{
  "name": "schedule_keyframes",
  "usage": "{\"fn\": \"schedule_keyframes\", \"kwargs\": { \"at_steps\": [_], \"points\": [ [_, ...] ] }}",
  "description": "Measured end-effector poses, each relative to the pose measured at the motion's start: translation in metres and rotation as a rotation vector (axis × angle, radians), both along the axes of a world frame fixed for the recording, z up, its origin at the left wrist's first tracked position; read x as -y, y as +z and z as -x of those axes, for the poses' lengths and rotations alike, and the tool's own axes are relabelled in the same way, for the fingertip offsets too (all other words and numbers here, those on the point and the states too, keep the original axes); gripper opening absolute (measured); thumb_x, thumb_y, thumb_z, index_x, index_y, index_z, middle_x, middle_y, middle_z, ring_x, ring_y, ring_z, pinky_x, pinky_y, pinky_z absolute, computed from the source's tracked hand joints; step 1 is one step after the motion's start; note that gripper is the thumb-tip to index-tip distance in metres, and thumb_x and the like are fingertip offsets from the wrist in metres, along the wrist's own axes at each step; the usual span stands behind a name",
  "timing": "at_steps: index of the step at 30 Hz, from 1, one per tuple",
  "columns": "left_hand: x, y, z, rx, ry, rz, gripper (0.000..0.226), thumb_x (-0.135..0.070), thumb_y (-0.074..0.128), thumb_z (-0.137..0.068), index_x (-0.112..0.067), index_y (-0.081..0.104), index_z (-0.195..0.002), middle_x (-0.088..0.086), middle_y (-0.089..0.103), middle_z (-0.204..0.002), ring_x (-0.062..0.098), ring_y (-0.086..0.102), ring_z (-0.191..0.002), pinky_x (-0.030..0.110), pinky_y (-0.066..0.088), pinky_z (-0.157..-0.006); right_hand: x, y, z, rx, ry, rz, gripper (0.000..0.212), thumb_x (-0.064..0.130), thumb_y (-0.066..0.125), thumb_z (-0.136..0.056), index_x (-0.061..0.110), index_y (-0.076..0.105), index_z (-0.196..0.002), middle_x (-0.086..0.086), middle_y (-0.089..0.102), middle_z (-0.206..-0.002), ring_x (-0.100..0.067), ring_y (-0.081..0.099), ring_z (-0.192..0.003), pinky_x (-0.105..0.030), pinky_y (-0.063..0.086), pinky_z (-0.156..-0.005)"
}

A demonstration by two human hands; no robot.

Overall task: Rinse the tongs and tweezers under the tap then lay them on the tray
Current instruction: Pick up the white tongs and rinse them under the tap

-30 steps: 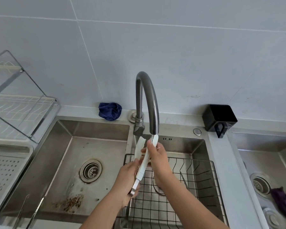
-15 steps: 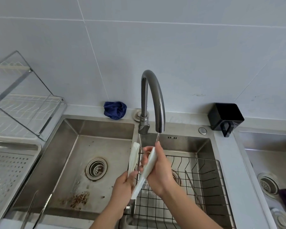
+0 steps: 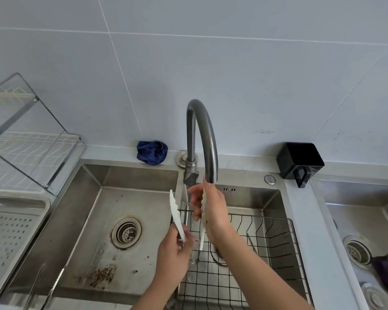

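White-tipped tongs (image 3: 176, 214) are held upright under the curved grey tap (image 3: 205, 135), their two arms spread apart. My left hand (image 3: 174, 256) grips the tongs low down, near the hinge. My right hand (image 3: 211, 209) is wrapped around the right arm of the tongs, just below the spout. Another metal utensil (image 3: 252, 242), tongs or tweezers, lies in the wire basket (image 3: 276, 240) in the middle basin. Two thin metal pieces (image 3: 47, 285) lean on the left basin's front edge. A perforated steel tray (image 3: 11, 229) sits at the left.
The left basin (image 3: 94, 220) has a drain and a rusty stain. A blue cloth (image 3: 151, 152) and a black holder (image 3: 299, 161) sit on the back ledge. A dish rack (image 3: 29, 139) stands at the left, and a third basin (image 3: 363, 220) with a purple cloth lies at the right.
The tongs' arms have spread wider apart. My right hand slid up the right arm toward the spout, and my left hand dropped slightly.
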State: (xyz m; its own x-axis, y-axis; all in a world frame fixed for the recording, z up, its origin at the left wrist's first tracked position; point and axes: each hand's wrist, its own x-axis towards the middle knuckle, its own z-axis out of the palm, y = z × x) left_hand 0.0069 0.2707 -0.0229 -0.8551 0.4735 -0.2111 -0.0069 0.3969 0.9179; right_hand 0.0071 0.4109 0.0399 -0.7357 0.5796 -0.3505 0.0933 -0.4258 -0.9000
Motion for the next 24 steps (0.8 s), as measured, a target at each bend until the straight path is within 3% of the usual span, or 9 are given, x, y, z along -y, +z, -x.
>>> {"fn": "schedule_keyframes", "kwargs": {
  "at_steps": [2, 6, 9, 11, 14, 16, 18, 21, 24],
  "points": [
    [-0.003, 0.011, 0.006, 0.247, 0.01, -0.181, 0.021, -0.003, 0.075, -0.081, -0.021, 0.067, -0.089, 0.0, 0.076, -0.097, 0.023, 0.073, -0.094, 0.035, 0.056, -0.078, -0.006, 0.007, 0.003, -0.019, 0.1, 0.046, 0.051, 0.033, 0.036, -0.105, 0.008, 0.069, -0.076, -0.005, 0.042, -0.051, -0.015, 0.028, -0.041, -0.023, 0.025, -0.039],
    [-0.015, 0.027, 0.013, 0.653, -0.134, -0.501, 0.051, -0.004, 0.074, -0.071, -0.008, 0.061, -0.119, 0.027, 0.071, -0.108, 0.043, 0.07, -0.104, 0.048, 0.053, -0.086, -0.015, 0.021, 0.011, 0.034, 0.268, 0.049, 0.051, 0.046, 0.045, -0.104, 0.003, 0.068, -0.088, -0.008, 0.042, -0.052, -0.018, 0.03, -0.041, -0.028, 0.023, -0.04],
    [-0.026, 0.03, 0.014, 0.624, -0.107, -0.427, 0.045, -0.007, 0.074, -0.069, -0.007, 0.067, -0.114, 0.021, 0.069, -0.091, 0.038, 0.063, -0.093, 0.048, 0.043, -0.083, -0.015, 0.028, 0.011, 0.066, 0.258, -0.124, 0.059, 0.055, 0.044, -0.104, 0.002, 0.07, -0.094, -0.009, 0.062, -0.064, -0.021, 0.054, -0.051, -0.034, 0.049, -0.05],
    [-0.032, 0.034, 0.014, 0.576, -0.028, -0.342, 0.046, -0.009, 0.074, -0.064, 0.0, 0.066, -0.109, 0.016, 0.066, -0.086, 0.034, 0.058, -0.093, 0.045, 0.041, -0.084, -0.012, 0.027, 0.007, 0.088, 0.259, -0.355, 0.061, 0.06, 0.038, -0.103, 0.01, 0.072, -0.096, -0.011, 0.073, -0.076, -0.02, 0.064, -0.061, -0.035, 0.055, -0.06],
    [-0.044, 0.045, 0.018, 0.529, 0.023, -0.319, 0.041, -0.014, 0.069, -0.073, -0.001, 0.064, -0.111, 0.013, 0.069, -0.091, 0.027, 0.064, -0.096, 0.038, 0.048, -0.083, -0.008, 0.016, -0.007, 0.093, 0.353, -0.687, 0.056, 0.063, 0.034, -0.102, 0.017, 0.066, -0.11, -0.007, 0.073, -0.097, -0.008, 0.066, -0.083, -0.033, 0.054, -0.078],
    [-0.051, 0.051, 0.022, 0.5, 0.022, -0.314, 0.016, -0.021, 0.054, -0.099, -0.013, 0.061, -0.11, 0.006, 0.067, -0.099, 0.019, 0.064, -0.095, 0.037, 0.049, -0.087, -0.003, 0.006, -0.017, 0.041, 0.48, -0.683, 0.05, 0.058, 0.04, -0.102, 0.03, 0.049, -0.142, 0.011, 0.064, -0.127, -0.002, 0.058, -0.116, -0.03, 0.048, -0.1],
    [-0.056, 0.053, 0.024, 0.513, 0.016, -0.273, 0.024, -0.024, 0.032, -0.109, -0.024, 0.056, -0.107, -0.004, 0.061, -0.102, 0.008, 0.06, -0.089, 0.033, 0.049, -0.086, 0.0, -0.002, -0.024, -0.002, 0.515, -0.585, 0.062, 0.058, 0.05, -0.099, 0.035, 0.031, -0.154, 0.03, 0.052, -0.138, 0.002, 0.049, -0.13, -0.024, 0.041, -0.109],
    [-0.053, 0.052, 0.021, 0.512, -0.168, -0.304, 0.024, -0.01, 0.036, -0.108, -0.014, 0.055, -0.122, 0.006, 0.063, -0.112, 0.008, 0.067, -0.092, 0.024, 0.057, -0.076, -0.007, -0.003, -0.022, 0.154, 0.364, -0.62, 0.058, 0.063, 0.068, -0.082, 0.027, 0.052, -0.124, 0.014, 0.066, -0.108, -0.005, 0.064, -0.099, -0.035, 0.055, -0.088],
    [-0.049, 0.051, 0.026, 0.624, -0.328, -0.242, 0.065, 0.008, 0.068, -0.084, -0.018, 0.048, -0.14, 0.002, 0.067, -0.127, 0.012, 0.062, -0.119, 0.027, 0.056, -0.089, -0.021, 0.0, -0.014, 0.312, 0.245, -0.711, 0.042, 0.058, 0.078, -0.071, 0.031, 0.049, -0.087, 0.013, 0.06, -0.077, 0.008, 0.059, -0.068, -0.014, 0.046, -0.058]
  ]
}}
